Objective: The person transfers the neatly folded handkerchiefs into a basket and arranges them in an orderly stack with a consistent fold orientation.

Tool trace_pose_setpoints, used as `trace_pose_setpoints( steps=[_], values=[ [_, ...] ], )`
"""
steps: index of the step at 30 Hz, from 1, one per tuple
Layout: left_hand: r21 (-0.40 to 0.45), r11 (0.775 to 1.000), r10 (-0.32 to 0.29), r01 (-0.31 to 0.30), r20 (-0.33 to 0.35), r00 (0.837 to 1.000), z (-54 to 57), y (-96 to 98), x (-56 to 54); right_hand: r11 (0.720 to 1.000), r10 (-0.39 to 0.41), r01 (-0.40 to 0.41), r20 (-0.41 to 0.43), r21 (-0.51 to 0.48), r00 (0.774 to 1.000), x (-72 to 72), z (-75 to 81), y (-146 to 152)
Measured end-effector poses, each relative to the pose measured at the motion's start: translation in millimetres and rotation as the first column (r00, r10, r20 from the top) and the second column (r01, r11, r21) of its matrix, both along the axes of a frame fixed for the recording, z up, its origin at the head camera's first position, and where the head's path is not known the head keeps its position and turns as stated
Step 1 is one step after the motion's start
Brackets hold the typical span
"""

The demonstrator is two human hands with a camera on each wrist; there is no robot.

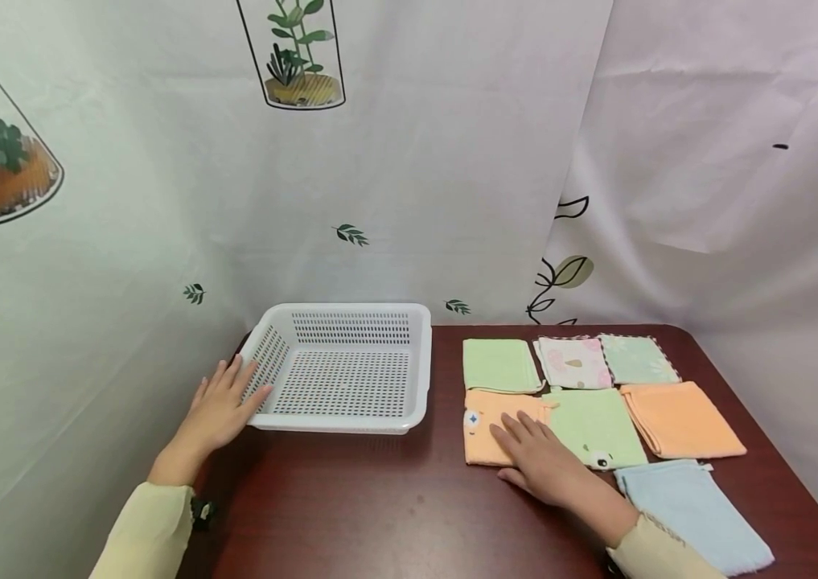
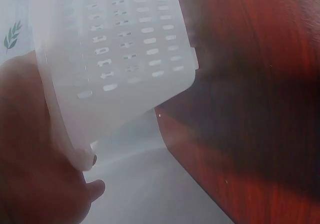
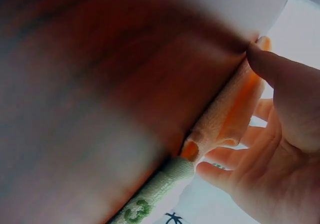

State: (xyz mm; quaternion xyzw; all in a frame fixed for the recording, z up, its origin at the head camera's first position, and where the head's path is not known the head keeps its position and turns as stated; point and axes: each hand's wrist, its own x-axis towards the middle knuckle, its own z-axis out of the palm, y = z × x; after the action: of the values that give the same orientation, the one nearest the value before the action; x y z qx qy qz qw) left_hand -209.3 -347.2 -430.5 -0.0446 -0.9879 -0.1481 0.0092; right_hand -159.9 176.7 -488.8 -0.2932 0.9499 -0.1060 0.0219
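Observation:
My left hand [image 1: 220, 410] rests on the left rim of a white plastic basket [image 1: 336, 421], fingers spread over the edge. Its slotted floor shows bare in the head view. In the left wrist view the hand [image 2: 35, 149] lies along the basket's rim, beside the slotted wall [image 2: 135, 48]. My right hand [image 1: 542, 465] touches a folded orange towel [image 1: 484, 442] with a small blue and white patch, fingers fairly straight. The right wrist view shows the towel's folded edge [image 3: 227, 106] beside the thumb and spread fingers. A folded green towel [image 1: 593, 422] lies just right of it.
Behind lie a light green towel [image 1: 499, 366], a pink-patterned towel [image 1: 573, 363] and a pale green flowered towel [image 1: 639, 359]. Another orange towel [image 1: 691, 420] and a light blue towel [image 1: 698, 515] lie farther right. A printed curtain [image 1: 409, 161] surrounds the dark red table [image 1: 365, 507].

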Motion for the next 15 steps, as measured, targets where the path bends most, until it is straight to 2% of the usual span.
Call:
trace_pose_setpoints(
  steps=[5,10,15],
  values=[
    [-0.011,1.0,-0.005,0.005,-0.001,1.0,0.5,3.3,-7.7,0.998,0.028,-0.025,-0.052,0.057,0.998,-4.2,0.5,-3.0],
    [-0.014,1.0,-0.006,0.006,0.001,1.0,-0.4,4.8,-10.4,0.99,0.047,-0.03,-0.12,0.135,0.992,-6.5,2.7,-7.0],
    [-0.018,1.0,-0.003,0.003,-0.003,1.0,-0.7,6.7,-11.5,0.986,0.08,-0.036,-0.267,0.166,0.96,-7.2,1.2,-10.2]
  ],
)
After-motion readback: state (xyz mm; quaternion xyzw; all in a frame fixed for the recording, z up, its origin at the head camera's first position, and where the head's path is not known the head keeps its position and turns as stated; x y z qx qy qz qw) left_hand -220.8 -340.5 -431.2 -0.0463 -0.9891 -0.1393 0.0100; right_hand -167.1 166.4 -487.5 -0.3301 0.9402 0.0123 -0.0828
